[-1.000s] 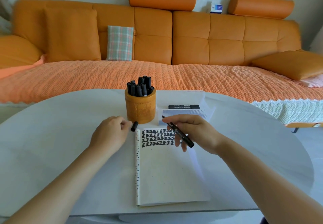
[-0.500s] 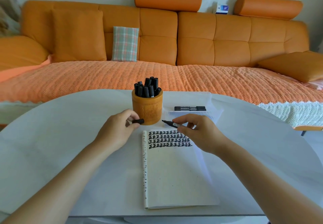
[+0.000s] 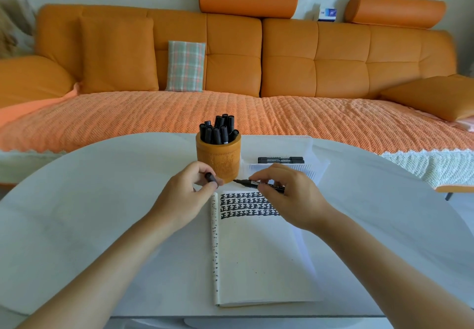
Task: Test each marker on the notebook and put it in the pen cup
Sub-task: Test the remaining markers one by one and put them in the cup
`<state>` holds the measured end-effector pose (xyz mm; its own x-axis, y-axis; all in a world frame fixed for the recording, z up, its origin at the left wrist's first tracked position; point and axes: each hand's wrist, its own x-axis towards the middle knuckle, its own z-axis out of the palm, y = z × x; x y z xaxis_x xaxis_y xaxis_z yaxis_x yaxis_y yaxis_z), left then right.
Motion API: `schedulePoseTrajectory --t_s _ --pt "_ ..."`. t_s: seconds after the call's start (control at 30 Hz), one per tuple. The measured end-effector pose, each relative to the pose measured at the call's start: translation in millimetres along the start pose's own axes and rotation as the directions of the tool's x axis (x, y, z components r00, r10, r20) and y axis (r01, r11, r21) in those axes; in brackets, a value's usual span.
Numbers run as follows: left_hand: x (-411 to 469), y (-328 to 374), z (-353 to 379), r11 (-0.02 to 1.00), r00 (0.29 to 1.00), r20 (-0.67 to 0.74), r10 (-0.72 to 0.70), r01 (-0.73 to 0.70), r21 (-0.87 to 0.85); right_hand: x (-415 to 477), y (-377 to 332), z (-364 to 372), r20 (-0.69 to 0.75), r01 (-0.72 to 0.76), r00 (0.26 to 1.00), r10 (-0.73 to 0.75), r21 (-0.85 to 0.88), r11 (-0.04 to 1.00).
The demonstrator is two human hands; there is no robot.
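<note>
Pinching a small black cap (image 3: 210, 177), the fingers (image 3: 202, 168) of the left hand (image 3: 184, 195) are curled closed around it, just in front of the pen cup (image 3: 218, 159). The right hand (image 3: 287, 198) grips an uncapped black marker (image 3: 250, 182) between thumb and fingertips. The marker lies almost level, with its tip pointing left toward the cap and a small gap between them.

Under the right hand is the top edge of the notebook (image 3: 256, 257), which lies open on the table (image 3: 89, 200) with rows of black marks. Its lower edge is near the front edge of the table.

The cup holds many capped markers (image 3: 218, 131) standing upright. Just to its right, a clear tray (image 3: 295, 168) holds two more. The white table spreads wide outside both arms, and its curved far edge runs behind the cup, before an orange sofa (image 3: 307, 59).
</note>
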<state>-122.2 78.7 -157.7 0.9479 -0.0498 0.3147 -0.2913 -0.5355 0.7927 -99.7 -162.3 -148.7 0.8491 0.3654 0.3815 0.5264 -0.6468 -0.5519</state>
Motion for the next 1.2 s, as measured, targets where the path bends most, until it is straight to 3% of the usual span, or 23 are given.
schedulePoseTrajectory --t_s 0.13,0.27,0.57,1.0,1.2 --pt "3.6 0.8 4.3 0.998 0.996 -0.083 -0.025 0.020 -0.062 -0.3 0.9 -1.0 0.029 -0.022 0.999 0.022 -0.006 1.000" --pt "4.2 3.5 4.3 0.955 0.991 -0.021 -0.132 0.121 -0.271 -1.5 1.6 0.3 0.042 -0.021 0.999 0.021 -0.019 1.000" --pt "2.5 -1.3 6.2 1.000 0.997 0.074 -0.026 0.027 -0.013 -0.3 1.1 -1.0 -0.018 0.043 0.999 -0.044 -0.039 0.998" --pt "-1.4 9.2 -0.1 0.991 0.993 0.102 0.057 -0.068 0.111 -1.3 1.4 1.4 0.023 0.081 0.997 -0.080 -0.083 0.993" --pt "-4.9 12.2 5.6 0.981 0.979 0.179 0.093 -0.121 0.153 -2.1 -1.2 7.3 0.072 0.112 0.992 -0.106 -0.080 0.991"
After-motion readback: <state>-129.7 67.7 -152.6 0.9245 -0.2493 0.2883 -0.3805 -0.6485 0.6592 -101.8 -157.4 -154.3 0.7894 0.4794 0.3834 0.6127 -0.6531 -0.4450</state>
